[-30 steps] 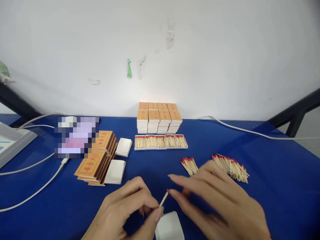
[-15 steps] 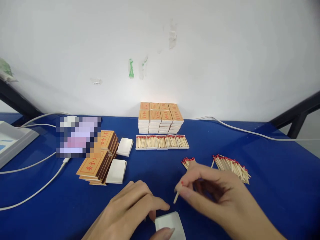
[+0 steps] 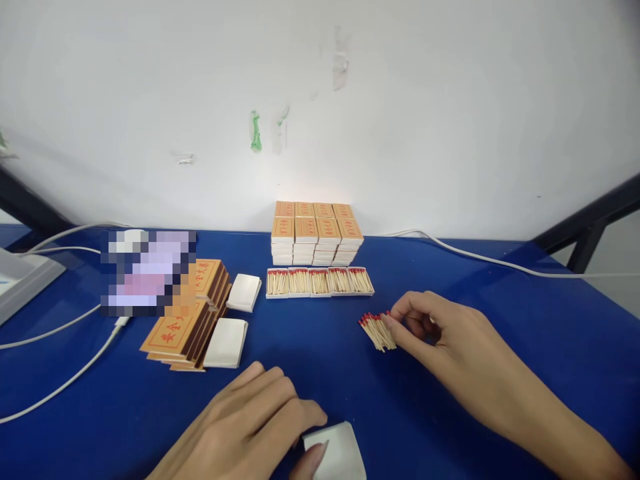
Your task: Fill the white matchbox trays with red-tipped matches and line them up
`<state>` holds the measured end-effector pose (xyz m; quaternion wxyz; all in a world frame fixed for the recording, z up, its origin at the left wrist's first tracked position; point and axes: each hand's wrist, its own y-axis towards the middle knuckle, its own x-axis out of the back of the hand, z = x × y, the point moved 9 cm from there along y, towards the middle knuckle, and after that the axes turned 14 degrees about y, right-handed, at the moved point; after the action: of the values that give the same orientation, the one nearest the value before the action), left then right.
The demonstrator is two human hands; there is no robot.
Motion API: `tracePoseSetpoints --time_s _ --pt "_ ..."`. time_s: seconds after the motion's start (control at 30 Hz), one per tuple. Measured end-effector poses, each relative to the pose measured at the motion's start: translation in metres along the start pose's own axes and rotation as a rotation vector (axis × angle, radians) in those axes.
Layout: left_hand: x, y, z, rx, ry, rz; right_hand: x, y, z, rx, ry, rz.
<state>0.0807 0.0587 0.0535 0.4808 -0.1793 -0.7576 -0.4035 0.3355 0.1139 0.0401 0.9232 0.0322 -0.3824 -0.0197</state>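
Observation:
Near the front edge of the view, my left hand (image 3: 250,427) grips a small white matchbox tray (image 3: 340,453), thumb over its near left side and fingers curled behind it. My right hand (image 3: 450,347) is pinched at the right edge of a small pile of red-headed matches (image 3: 377,332) lying on the blue table. Its thumb and index fingertips touch the match heads there; what lies between them is hidden. Beyond, five small trays filled with matches (image 3: 320,283) stand side by side in a row.
Stacked orange-topped matchboxes (image 3: 317,230) stand against the wall. At left are flat orange matchbox sleeves (image 3: 175,330), two white pieces (image 3: 226,343) beside them, and a blurred phone (image 3: 155,267) on a cable. A white cable (image 3: 475,259) runs along the right back.
My right hand has moved from near the tray, where it pinched one match, up and right to the small pile. It now hides the larger pile. My left hand keeps hold of the tray.

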Motion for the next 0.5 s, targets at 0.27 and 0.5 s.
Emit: tracePoseSetpoints --time_s 0.27,0.5 --pt "-0.003 -0.003 0.001 -0.026 0.033 0.024 0.007 0.0 -0.007 -0.032 -0.031 -0.007" --pt "-0.007 -0.003 0.0 -0.051 0.067 0.062 0.016 0.001 -0.002 0.041 0.014 -0.056"
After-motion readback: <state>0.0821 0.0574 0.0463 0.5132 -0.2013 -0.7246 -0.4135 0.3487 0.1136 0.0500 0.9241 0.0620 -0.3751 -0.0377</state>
